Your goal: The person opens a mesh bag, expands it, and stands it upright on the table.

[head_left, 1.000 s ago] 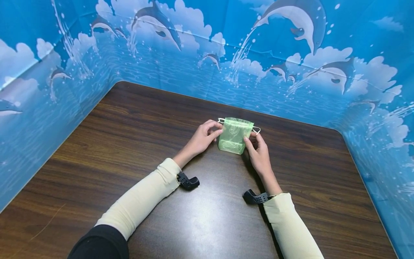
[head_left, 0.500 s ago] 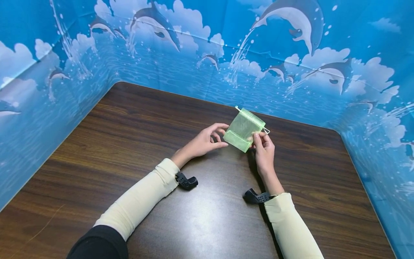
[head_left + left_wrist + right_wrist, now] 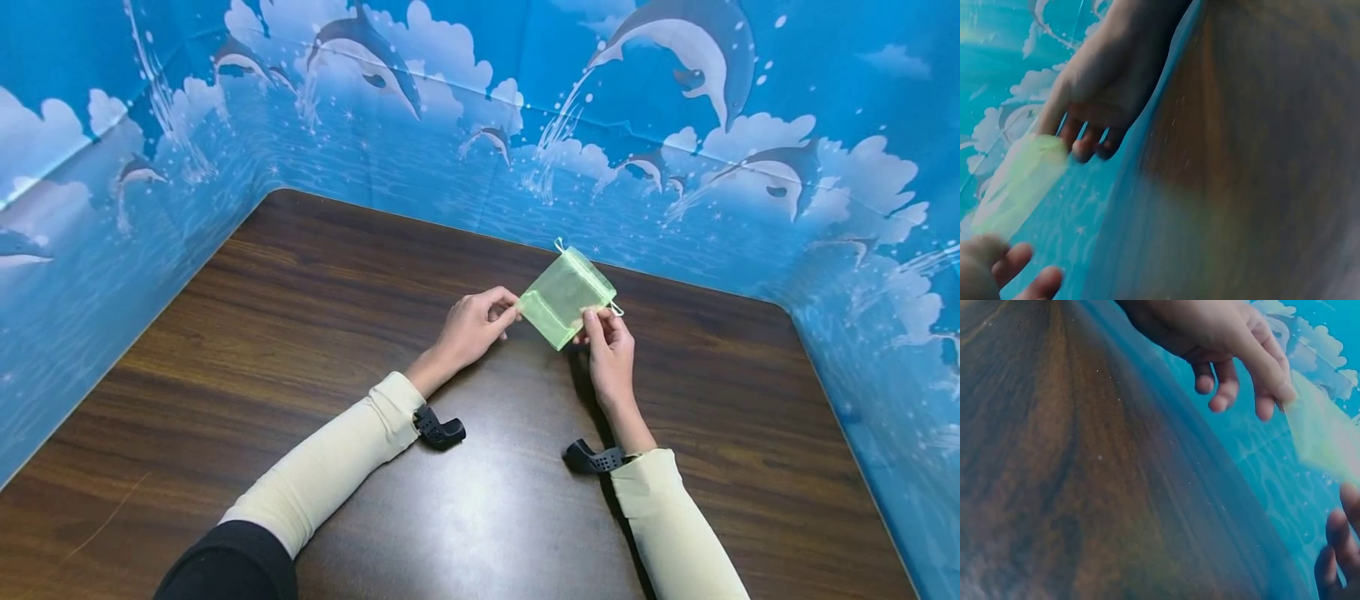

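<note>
At the bottom left of the head view a black sleeve [image 3: 228, 562] shows, and above it a cream sleeve [image 3: 322, 471] runs up to the wrist; another cream sleeve [image 3: 678, 525] rises from the bottom right. Each wrist carries a small black device, one left of centre [image 3: 441, 429] and one to its right [image 3: 594, 457], over a dark wooden table [image 3: 300, 317]. Further up, near the middle of the frame, the left hand [image 3: 474, 327] pinches the left corner of a sheer pale green bag [image 3: 562, 292], while the right hand [image 3: 611, 350] grips its lower right edge, thumb on the near face. The bag is tilted and raised off the table, its white drawstring loops [image 3: 617, 309] sticking out at the top and right. Across the upper frame hangs a blue curtain [image 3: 420, 187] printed with dolphins, clouds and water.
</note>
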`<state>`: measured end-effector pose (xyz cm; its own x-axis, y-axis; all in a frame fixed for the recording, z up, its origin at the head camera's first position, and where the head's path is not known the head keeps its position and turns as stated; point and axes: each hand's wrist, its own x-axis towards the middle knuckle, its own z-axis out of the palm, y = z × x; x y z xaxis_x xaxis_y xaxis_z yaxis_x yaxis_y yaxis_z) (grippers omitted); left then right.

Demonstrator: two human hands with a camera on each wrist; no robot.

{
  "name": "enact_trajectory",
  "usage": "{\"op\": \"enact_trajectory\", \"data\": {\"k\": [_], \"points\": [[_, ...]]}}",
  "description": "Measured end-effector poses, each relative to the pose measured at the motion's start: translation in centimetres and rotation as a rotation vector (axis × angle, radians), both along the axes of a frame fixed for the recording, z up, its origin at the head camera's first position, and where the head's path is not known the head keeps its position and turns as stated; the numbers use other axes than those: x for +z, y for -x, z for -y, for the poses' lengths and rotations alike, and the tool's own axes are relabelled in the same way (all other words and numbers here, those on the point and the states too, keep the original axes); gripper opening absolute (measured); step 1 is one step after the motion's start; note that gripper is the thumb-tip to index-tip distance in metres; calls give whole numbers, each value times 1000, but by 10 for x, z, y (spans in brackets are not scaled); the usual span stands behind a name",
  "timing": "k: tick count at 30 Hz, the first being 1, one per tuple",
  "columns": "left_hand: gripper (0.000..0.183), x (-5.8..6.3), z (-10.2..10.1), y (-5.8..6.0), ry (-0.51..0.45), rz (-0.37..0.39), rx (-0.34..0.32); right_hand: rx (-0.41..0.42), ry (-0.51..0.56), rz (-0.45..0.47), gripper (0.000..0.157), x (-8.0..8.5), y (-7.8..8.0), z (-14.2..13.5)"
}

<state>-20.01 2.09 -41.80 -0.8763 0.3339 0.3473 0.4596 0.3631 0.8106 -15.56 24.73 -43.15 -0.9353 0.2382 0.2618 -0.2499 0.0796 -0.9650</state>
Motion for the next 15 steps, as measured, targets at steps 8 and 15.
{"op": "enact_trajectory", "data": {"k": [8,15], "points": [[11,-1,-10,-9,-81,-37,93,247,-210,18,56,1,-6,9],[6,-3,-18,-20,4,-136,138,128,-235,-5,27,-1,-6,11]]}}
